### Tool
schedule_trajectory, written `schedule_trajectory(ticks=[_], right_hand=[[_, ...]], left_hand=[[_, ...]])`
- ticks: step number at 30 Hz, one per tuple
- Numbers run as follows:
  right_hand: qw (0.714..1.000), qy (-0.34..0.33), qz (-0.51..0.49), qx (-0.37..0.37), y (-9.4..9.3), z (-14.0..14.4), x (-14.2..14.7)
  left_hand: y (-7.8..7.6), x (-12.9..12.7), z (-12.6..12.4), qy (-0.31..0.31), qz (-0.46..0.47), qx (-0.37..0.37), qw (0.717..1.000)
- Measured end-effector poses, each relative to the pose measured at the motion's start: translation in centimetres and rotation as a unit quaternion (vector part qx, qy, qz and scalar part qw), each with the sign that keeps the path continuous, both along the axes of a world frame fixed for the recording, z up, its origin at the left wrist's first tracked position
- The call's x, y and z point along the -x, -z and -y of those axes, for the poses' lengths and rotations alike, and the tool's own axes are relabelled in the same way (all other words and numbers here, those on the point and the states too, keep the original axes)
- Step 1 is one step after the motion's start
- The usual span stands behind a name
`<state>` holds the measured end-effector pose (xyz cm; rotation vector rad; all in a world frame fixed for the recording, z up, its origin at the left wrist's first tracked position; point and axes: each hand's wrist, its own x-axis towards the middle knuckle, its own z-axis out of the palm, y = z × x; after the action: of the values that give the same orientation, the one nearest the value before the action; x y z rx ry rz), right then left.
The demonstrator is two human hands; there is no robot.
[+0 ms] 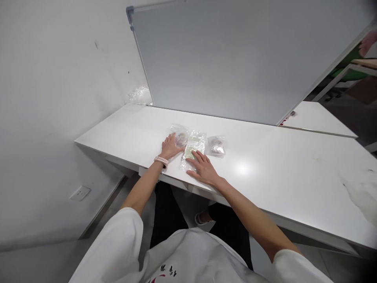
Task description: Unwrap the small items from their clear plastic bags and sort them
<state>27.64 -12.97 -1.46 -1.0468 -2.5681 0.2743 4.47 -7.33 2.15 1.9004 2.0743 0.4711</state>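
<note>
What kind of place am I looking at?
Probably an office or workroom: a long white table, a large framed panel at its back, and a wall socket low on the left.

The right hand lies spread on the middle packet; the left hand seems to touch the left packet. The right packet sits on the white table, whiteboard at the far side.
</note>
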Motion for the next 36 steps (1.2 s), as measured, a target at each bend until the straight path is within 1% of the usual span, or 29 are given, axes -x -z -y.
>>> schedule_trajectory(ticks=[3,6,9,11,15,18,21,22,23,24,25,26,27,29,30,31,32,33,35,36], right_hand=[[1.0,0.003,-0.002,-0.007,0.1,0.2,-0.1],[1.0,-0.001,-0.001,0.005,0.1,-0.1,0.2],[1.0,-0.004,-0.001,0.029,-0.2,-1.2,1.4],[0.999,0.001,-0.001,0.041,-0.5,-2.1,2.5],[0.999,0.005,-0.01,0.048,-0.6,-3.1,4.3],[0.999,0.003,-0.014,0.046,-0.5,-3.1,4.5],[0.999,0.003,-0.026,0.047,-0.5,-3.0,4.3],[0.998,0.002,-0.043,0.055,-0.6,-3.0,4.2],[0.993,0.002,-0.087,0.075,-0.7,-2.9,4.2],[0.983,0.006,-0.151,0.105,-0.8,-2.8,4.1],[0.965,0.014,-0.224,0.137,-0.9,-2.7,4.0],[0.939,0.029,-0.298,0.168,-1.0,-2.6,3.8],[0.907,0.047,-0.37,0.196,-1.1,-2.3,3.4],[0.844,0.081,-0.473,0.239,-1.3,-1.8,2.0],[0.821,0.093,-0.504,0.252,-1.4,-1.4,0.8],[0.79,0.097,-0.541,0.272,-1.5,-1.1,-0.6],[0.75,0.097,-0.582,0.297,-1.6,-0.8,-2.3],[0.704,0.095,-0.624,0.326,-1.7,-0.5,-4.3],[0.591,0.106,-0.701,0.385,-1.7,-0.2,-8.6],[0.538,0.12,-0.727,0.41,-1.7,-0.1,-10.8]], left_hand=[[-0.3,-0.5,-2.2,0.008,-0.032,-0.003,0.999],[-0.6,-0.8,-3.7,-0.016,-0.088,-0.013,0.996],[-0.7,-0.6,-4.8,-0.042,-0.11,-0.006,0.993],[-0.5,-0.2,-5.1,-0.052,-0.114,-0.015,0.992],[0.1,1.1,-4.6,-0.084,-0.113,-0.055,0.989],[0.2,1.9,-3.7,-0.114,-0.087,-0.066,0.988],[-0.2,2.2,-2.9,-0.135,-0.045,-0.074,0.987],[-0.4,2.2,-2.6,-0.132,-0.031,-0.088,0.987],[-0.8,2.1,-2.3,-0.124,-0.02,-0.106,0.986],[-1.3,1.7,-1.9,-0.112,-0.014,-0.126,0.986],[-1.8,1.1,-1.4,-0.094,-0.011,-0.146,0.985],[-2.4,0.3,-0.9,-0.072,-0.01,-0.167,0.983],[-3.0,-0.9,-0.2,-0.047,-0.009,-0.187,0.981],[-4.0,-4.2,1.3,0.019,-0.007,-0.221,0.975],[-4.2,-6.3,2.2,0.059,-0.009,-0.23,0.971],[-4.2,-8.6,3.0,0.104,-0.019,-0.226,0.968],[-4.0,-11.0,3.8,0.153,-0.038,-0.212,0.964],[-3.6,-13.6,4.6,0.198,-0.063,-0.193,0.959],[-2.2,-18.5,5.8,0.268,-0.109,-0.158,0.944],[-1.5,-20.7,6.3,0.29,-0.121,-0.142,0.939]])
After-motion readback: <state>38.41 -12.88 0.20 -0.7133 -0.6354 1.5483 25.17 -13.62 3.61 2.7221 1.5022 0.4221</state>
